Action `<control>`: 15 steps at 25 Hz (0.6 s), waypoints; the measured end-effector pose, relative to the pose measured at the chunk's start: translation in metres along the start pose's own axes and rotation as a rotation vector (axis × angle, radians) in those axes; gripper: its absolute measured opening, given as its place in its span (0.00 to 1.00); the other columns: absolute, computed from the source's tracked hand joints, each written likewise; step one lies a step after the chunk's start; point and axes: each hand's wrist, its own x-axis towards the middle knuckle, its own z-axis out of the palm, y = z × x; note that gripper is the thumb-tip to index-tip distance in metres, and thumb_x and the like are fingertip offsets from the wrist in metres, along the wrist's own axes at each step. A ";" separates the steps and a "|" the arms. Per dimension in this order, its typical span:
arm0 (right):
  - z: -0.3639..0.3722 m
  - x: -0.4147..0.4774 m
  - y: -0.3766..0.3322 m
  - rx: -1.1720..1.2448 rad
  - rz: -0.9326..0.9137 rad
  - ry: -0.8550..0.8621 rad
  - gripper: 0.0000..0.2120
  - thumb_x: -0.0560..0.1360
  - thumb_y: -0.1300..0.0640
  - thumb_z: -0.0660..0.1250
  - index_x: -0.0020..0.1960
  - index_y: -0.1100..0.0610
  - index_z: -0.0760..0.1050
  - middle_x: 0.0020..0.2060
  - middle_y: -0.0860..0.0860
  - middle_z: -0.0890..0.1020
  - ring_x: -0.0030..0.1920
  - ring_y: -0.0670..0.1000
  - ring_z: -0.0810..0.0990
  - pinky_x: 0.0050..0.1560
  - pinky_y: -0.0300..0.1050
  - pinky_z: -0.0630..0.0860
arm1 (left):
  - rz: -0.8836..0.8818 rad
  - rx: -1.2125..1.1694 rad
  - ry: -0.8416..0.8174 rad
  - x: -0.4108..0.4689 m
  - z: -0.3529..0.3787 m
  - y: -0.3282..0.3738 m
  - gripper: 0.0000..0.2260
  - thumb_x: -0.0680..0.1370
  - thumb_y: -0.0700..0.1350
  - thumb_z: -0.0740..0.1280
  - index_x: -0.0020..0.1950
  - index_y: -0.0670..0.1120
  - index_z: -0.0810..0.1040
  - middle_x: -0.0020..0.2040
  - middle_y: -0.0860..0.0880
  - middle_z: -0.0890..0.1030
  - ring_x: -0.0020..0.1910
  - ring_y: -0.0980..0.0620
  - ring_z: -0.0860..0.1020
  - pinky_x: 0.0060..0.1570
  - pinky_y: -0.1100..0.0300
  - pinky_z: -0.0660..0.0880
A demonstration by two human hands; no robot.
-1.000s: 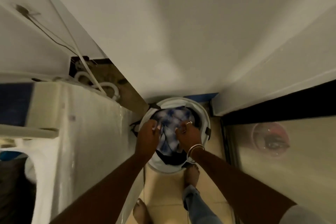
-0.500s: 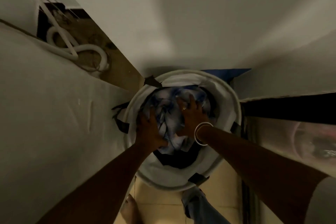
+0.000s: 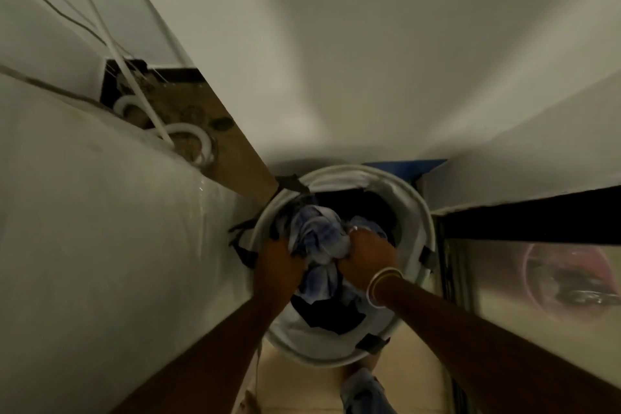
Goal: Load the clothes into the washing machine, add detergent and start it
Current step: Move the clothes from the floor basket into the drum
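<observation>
A round white laundry basket (image 3: 415, 212) stands on the floor in front of me, in a narrow corner. A bundle of blue-and-white clothes (image 3: 317, 235) bulges up inside it, with dark garments underneath. My left hand (image 3: 277, 262) is clenched on the left side of the bundle. My right hand (image 3: 368, 257), with bangles on the wrist, is clenched on the bundle's right side. The white side of the washing machine (image 3: 100, 245) fills the left of the view; its opening is out of sight.
White hoses (image 3: 188, 141) and cables lie coiled behind the machine on the left. A white wall rises straight ahead. A glass door (image 3: 537, 279) with a dark frame is close on the right. My feet and tan floor tiles (image 3: 413, 376) show below the basket.
My fingers were spread flat on the clothes; now both hands have closed into fists around the blue-and-white bundle, which has bunched up between them. The view has shifted slightly.
</observation>
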 end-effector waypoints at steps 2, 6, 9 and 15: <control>-0.026 -0.040 -0.019 0.137 0.027 0.101 0.11 0.65 0.46 0.65 0.44 0.50 0.74 0.38 0.51 0.80 0.40 0.57 0.81 0.39 0.47 0.77 | -0.141 -0.098 0.004 -0.026 -0.040 0.041 0.16 0.74 0.37 0.66 0.31 0.51 0.65 0.29 0.54 0.68 0.30 0.49 0.71 0.36 0.56 0.68; -0.084 -0.111 -0.059 0.375 -0.055 0.245 0.10 0.64 0.42 0.63 0.40 0.48 0.72 0.35 0.48 0.80 0.37 0.52 0.80 0.39 0.47 0.77 | -0.284 -0.283 0.128 -0.087 -0.120 0.108 0.14 0.76 0.42 0.64 0.33 0.55 0.68 0.32 0.56 0.71 0.48 0.37 0.81 0.42 0.55 0.70; -0.133 -0.169 -0.097 0.568 -0.150 0.257 0.09 0.65 0.47 0.68 0.39 0.52 0.76 0.34 0.48 0.82 0.38 0.51 0.82 0.41 0.48 0.78 | -0.189 -0.433 0.241 -0.138 -0.184 0.142 0.07 0.77 0.47 0.61 0.38 0.53 0.74 0.36 0.54 0.75 0.51 0.37 0.81 0.45 0.57 0.68; -0.197 -0.300 -0.208 0.942 -0.433 0.406 0.13 0.68 0.53 0.74 0.50 0.58 0.83 0.44 0.51 0.87 0.47 0.52 0.85 0.51 0.53 0.81 | 0.060 -0.690 0.456 -0.253 -0.327 0.171 0.12 0.68 0.49 0.59 0.43 0.46 0.79 0.45 0.45 0.82 0.46 0.45 0.78 0.48 0.52 0.74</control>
